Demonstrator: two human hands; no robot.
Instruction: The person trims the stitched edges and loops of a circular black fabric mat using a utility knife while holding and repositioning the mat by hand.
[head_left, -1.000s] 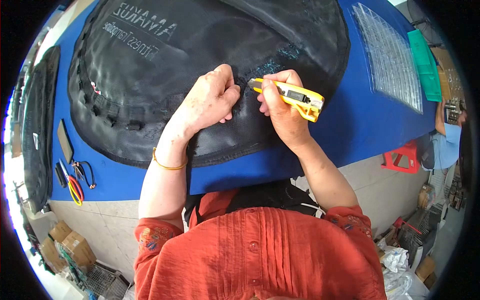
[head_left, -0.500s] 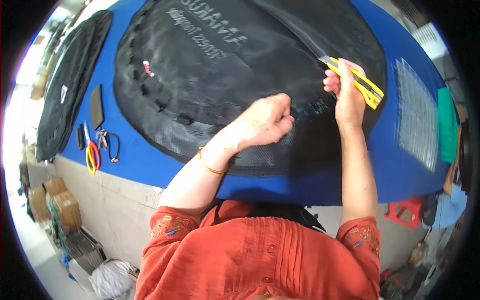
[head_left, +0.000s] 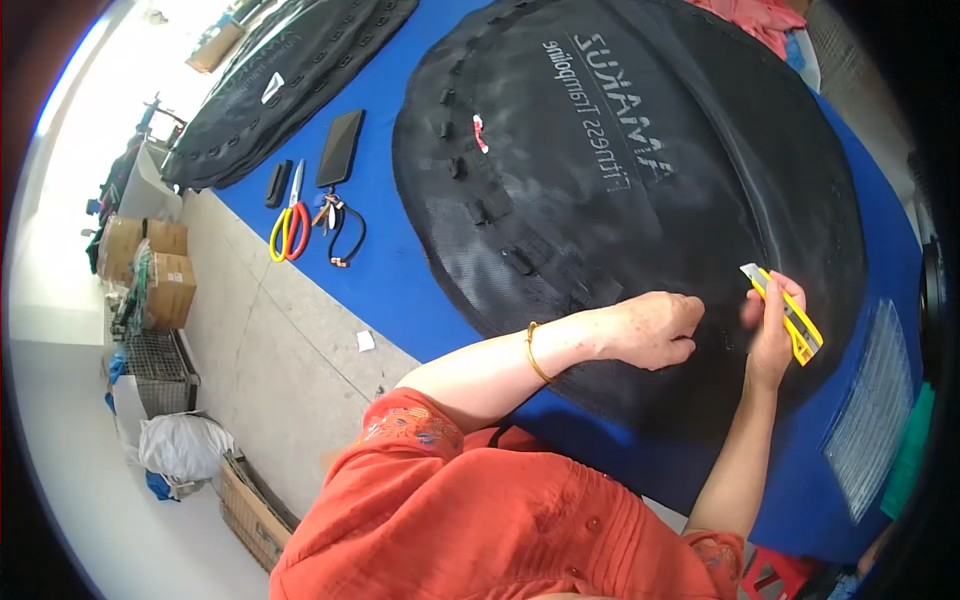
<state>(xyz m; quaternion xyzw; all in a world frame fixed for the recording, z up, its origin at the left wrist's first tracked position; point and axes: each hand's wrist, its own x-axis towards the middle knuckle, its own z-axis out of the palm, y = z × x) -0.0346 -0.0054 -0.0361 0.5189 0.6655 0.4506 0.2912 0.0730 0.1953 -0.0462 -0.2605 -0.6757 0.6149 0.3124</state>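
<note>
A round black trampoline mat (head_left: 560, 160) with pale printed lettering and short black webbing tabs near its edge lies on the blue table. My left hand (head_left: 655, 330) rests over the mat's near part, its fingers curled into a closed shape. Whatever those fingers may pinch is hidden. To its right, my right hand (head_left: 771, 325) is closed around a yellow utility knife (head_left: 800, 325), whose blade is out and points up and away to the left. A small red-and-white tag (head_left: 480, 133) shows on the mat's left side.
Left of the mat on the blue table (head_left: 385, 290) lie scissors (head_left: 290, 230) with red and yellow handles, a black phone (head_left: 340, 148), keys (head_left: 326, 213) and a small black case (head_left: 278, 184). More black mats (head_left: 290, 85) lie beyond. Clear strips (head_left: 872, 410) lie at right.
The view has swung left, so the table and mat appear shifted right and tilted. My left hand stays closed over the mat, and the utility knife remains in my right hand.
</note>
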